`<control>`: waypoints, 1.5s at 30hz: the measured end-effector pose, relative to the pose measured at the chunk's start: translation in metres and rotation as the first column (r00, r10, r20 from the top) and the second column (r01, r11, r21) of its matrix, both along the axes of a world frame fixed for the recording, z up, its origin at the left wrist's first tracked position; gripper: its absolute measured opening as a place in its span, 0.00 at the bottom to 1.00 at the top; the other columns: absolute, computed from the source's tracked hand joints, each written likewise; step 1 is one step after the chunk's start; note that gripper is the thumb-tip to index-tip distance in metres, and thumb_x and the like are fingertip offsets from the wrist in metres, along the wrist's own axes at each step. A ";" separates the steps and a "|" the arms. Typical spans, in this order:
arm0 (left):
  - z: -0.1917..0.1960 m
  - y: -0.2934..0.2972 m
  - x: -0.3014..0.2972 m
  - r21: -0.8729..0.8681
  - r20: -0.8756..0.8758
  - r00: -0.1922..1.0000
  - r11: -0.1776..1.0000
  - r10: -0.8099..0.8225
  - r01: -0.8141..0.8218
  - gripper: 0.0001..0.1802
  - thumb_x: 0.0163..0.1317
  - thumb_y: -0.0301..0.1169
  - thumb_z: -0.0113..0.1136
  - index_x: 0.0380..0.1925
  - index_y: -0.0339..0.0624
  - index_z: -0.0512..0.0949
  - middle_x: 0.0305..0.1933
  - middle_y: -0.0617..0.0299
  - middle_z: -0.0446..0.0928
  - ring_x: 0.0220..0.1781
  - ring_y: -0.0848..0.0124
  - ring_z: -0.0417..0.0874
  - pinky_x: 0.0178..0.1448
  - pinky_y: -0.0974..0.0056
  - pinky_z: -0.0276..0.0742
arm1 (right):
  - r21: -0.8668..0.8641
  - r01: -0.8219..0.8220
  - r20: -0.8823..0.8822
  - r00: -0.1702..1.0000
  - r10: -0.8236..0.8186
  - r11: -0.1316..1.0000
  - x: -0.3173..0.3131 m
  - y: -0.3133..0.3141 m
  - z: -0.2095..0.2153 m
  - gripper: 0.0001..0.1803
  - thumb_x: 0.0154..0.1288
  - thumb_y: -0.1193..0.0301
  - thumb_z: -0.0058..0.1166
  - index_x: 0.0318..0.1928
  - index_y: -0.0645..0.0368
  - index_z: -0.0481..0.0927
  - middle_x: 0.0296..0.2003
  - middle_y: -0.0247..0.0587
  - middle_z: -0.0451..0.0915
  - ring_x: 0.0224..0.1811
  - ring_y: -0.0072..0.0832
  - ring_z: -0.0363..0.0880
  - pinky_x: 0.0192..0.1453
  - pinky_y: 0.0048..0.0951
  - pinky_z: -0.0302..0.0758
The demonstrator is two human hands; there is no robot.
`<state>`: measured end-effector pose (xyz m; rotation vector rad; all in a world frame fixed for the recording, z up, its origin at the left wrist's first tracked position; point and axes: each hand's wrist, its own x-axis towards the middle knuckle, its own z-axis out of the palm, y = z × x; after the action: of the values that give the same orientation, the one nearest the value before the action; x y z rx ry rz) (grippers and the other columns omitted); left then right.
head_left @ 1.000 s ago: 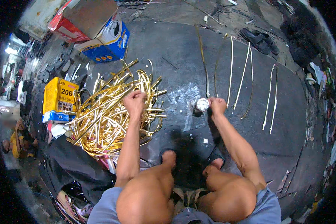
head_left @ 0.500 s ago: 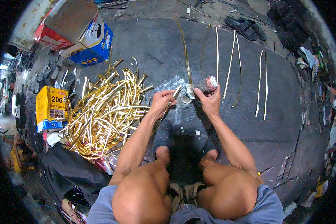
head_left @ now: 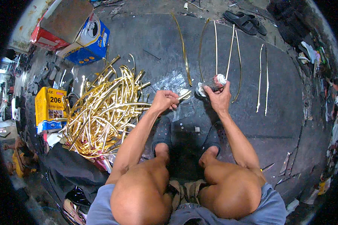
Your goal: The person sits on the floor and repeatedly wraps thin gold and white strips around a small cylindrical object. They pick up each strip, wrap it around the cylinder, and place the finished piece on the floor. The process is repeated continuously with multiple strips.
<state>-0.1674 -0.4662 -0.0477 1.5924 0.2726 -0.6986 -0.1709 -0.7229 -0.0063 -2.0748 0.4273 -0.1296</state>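
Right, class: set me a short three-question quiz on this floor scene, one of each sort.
1. True or false: the left hand holds a gold strip.
2. The right hand grips: A) a sandal B) a small can C) a box.
3. On which side of the person does the pile of gold strips lie?

Key: 1 true; 2 B; 3 the left.

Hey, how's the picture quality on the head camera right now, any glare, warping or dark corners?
Head view: strong fisheye warp, the straight gold strips bowing toward the rim, and black vignette fills all four corners. Head view: glare flashes off the pile of gold strips and a pale sheen lies on the dark floor. Head view: the left hand and right hand look sharp, while the far left edge is overexposed.
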 end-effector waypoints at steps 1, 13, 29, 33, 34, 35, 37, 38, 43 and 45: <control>-0.004 0.000 0.005 0.087 0.046 0.999 0.996 -0.022 0.018 0.13 0.59 0.22 0.66 0.45 0.35 0.86 0.31 0.59 0.85 0.26 0.73 0.85 0.28 0.70 0.76 | 0.027 -0.032 0.043 0.999 0.031 0.999 0.001 0.002 -0.002 0.35 0.54 0.61 0.78 0.54 0.63 0.72 0.40 0.49 0.86 0.39 0.37 0.87 0.44 0.38 0.80; -0.032 -0.013 0.019 0.439 0.371 0.912 0.899 -0.173 -0.008 0.15 0.53 0.30 0.71 0.42 0.38 0.87 0.43 0.55 0.87 0.44 0.66 0.87 0.51 0.59 0.82 | -0.347 -0.448 0.131 0.847 0.515 0.824 -0.013 0.054 -0.040 0.41 0.55 0.65 0.73 0.66 0.60 0.65 0.57 0.57 0.80 0.56 0.54 0.83 0.55 0.46 0.82; 0.006 -0.041 0.006 0.210 0.690 0.703 0.977 -0.173 0.035 0.29 0.52 0.23 0.72 0.57 0.40 0.77 0.53 0.48 0.83 0.57 0.53 0.85 0.60 0.56 0.80 | 0.083 -0.215 -0.232 0.945 0.229 0.973 0.033 0.027 -0.110 0.15 0.56 0.74 0.63 0.46 0.60 0.79 0.33 0.46 0.86 0.40 0.40 0.86 0.49 0.40 0.81; 0.001 -0.031 0.003 0.265 0.711 0.670 0.964 -0.212 0.024 0.29 0.53 0.23 0.67 0.59 0.39 0.76 0.52 0.48 0.84 0.57 0.55 0.86 0.62 0.56 0.80 | 0.369 0.132 -0.412 0.910 0.035 0.920 0.033 0.045 -0.087 0.05 0.57 0.80 0.59 0.36 0.61 0.79 0.26 0.38 0.81 0.26 0.25 0.80 0.30 0.28 0.76; 0.003 -0.033 0.005 0.250 0.712 0.670 0.967 -0.212 0.040 0.29 0.53 0.22 0.67 0.59 0.39 0.76 0.52 0.48 0.84 0.57 0.54 0.86 0.62 0.56 0.80 | 0.414 0.112 -0.484 0.867 0.115 0.903 0.038 0.036 -0.084 0.06 0.58 0.78 0.67 0.35 0.63 0.81 0.28 0.41 0.81 0.28 0.29 0.80 0.28 0.33 0.74; 0.004 -0.038 0.007 0.235 0.713 0.669 0.970 -0.213 0.058 0.29 0.53 0.22 0.67 0.59 0.39 0.76 0.52 0.48 0.84 0.57 0.53 0.86 0.62 0.56 0.79 | 0.522 0.178 -0.477 0.872 0.113 0.834 0.040 0.020 -0.079 0.06 0.59 0.78 0.67 0.35 0.64 0.81 0.28 0.41 0.81 0.28 0.29 0.80 0.28 0.32 0.74; 0.007 -0.042 0.005 0.218 0.739 0.648 0.976 -0.182 0.026 0.25 0.54 0.23 0.72 0.54 0.40 0.78 0.51 0.49 0.83 0.55 0.50 0.84 0.59 0.53 0.79 | 0.708 0.294 -0.469 0.876 0.116 0.642 0.041 -0.006 -0.047 0.06 0.62 0.79 0.66 0.35 0.64 0.80 0.29 0.40 0.81 0.28 0.28 0.79 0.28 0.30 0.73; 0.008 -0.042 0.005 0.222 0.737 0.650 0.975 -0.186 0.028 0.25 0.54 0.24 0.72 0.54 0.40 0.78 0.50 0.48 0.83 0.55 0.49 0.84 0.59 0.53 0.80 | 0.751 0.310 -0.416 0.908 0.054 0.584 0.037 -0.016 -0.019 0.05 0.62 0.80 0.65 0.35 0.64 0.80 0.30 0.40 0.80 0.29 0.26 0.78 0.29 0.27 0.73; 0.004 -0.033 0.003 0.225 0.748 0.638 0.974 -0.184 0.016 0.25 0.54 0.23 0.72 0.54 0.40 0.78 0.50 0.48 0.83 0.54 0.49 0.85 0.59 0.54 0.80 | 0.945 0.027 -0.017 0.999 -0.033 0.326 0.026 -0.085 0.107 0.03 0.69 0.79 0.58 0.41 0.67 0.78 0.33 0.39 0.77 0.31 0.23 0.74 0.33 0.23 0.74; 0.000 -0.032 0.002 0.244 0.763 0.618 0.970 -0.192 0.000 0.25 0.54 0.23 0.72 0.54 0.39 0.78 0.50 0.48 0.83 0.55 0.50 0.85 0.59 0.54 0.80 | 0.991 -0.092 0.097 0.994 -0.053 0.093 0.025 -0.119 0.173 0.09 0.73 0.80 0.52 0.49 0.73 0.74 0.37 0.44 0.74 0.31 0.25 0.71 0.33 0.21 0.73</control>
<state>-0.1658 -0.4986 -0.0472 1.9888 -0.4149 0.0200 -0.1455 -0.8421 0.1663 -0.6120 0.2608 0.0805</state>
